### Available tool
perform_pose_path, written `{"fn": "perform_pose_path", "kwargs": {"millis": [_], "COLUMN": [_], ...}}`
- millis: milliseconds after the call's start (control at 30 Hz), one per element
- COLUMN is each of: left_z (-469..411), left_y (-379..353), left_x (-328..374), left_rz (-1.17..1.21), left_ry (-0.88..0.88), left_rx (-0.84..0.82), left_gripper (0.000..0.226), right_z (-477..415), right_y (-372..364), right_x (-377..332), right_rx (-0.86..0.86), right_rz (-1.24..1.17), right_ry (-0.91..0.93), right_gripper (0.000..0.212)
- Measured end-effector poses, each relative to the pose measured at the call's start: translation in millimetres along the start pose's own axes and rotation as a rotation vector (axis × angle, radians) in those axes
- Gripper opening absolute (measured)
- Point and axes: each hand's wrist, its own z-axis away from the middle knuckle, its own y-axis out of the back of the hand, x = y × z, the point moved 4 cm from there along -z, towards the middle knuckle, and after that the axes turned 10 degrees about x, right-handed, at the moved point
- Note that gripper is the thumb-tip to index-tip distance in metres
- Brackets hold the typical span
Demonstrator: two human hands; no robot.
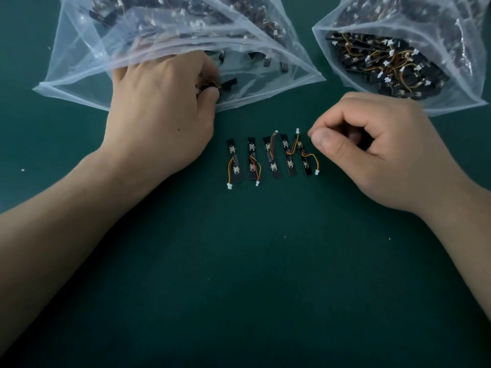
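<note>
**Board strips** (271, 158): five, black, each with a short red-and-yellow lead and a white plug. They lie side by side in a row at mid-surface with their long sides parallel, probably so the count reads at a glance.

**Held strip** (214, 87): at the mouth of the left bag (79, 62). The left hand (159, 112) is curled round it, apparently fetching the next piece for the row.

**Right hand** (372, 152): just beside the row's right end. Fingers curled, thumb against forefinger, nothing visible between them. Likely poised to straighten the end strip.

**Left bag**: clear plastic, toward the far left corner, holding loose stock.

**Right bag** (451, 83): far right corner, mouth open toward the near edge, strips tangled inside.

**Surface** (239, 261): dark green.
</note>
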Motion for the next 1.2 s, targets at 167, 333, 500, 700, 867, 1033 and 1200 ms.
{"fn": "perform_pose_path", "kwargs": {"millis": [167, 333, 500, 700, 867, 1033, 1200], "left_z": [0, -1, -2, -1, -2, -2, 0], "left_y": [-2, 0, -3, -3, -1, -6, -4], "left_x": [-2, -1, -1, 0, 2, 0, 11], "left_rz": [0.035, 0.119, 0.115, 0.078, 0.069, 0.107, 0.240], "left_ry": [-0.021, -0.063, -0.084, -0.127, -0.139, -0.143, -0.267], "left_rx": [0.011, 0.013, 0.010, 0.008, -0.011, -0.040, -0.014], "left_gripper": [0.020, 0.019, 0.028, 0.021, 0.019, 0.019, 0.017], "right_z": [0, 0, 0, 0, 0, 0, 0], "right_y": [0, -1, 0, 0, 0, -1, -1], "right_x": [0, 1, 1, 1, 0, 0, 0], "right_rx": [0.001, -0.002, 0.000, 0.001, 0.001, 0.000, 0.001], "right_rz": [0.002, -0.003, 0.002, 0.005, 0.010, 0.005, 0.008], "right_ry": [-0.003, -0.006, -0.003, -0.004, -0.003, -0.008, -0.014], "right_gripper": [0.018, 0.019, 0.019, 0.020, 0.019, 0.018, 0.018]}}
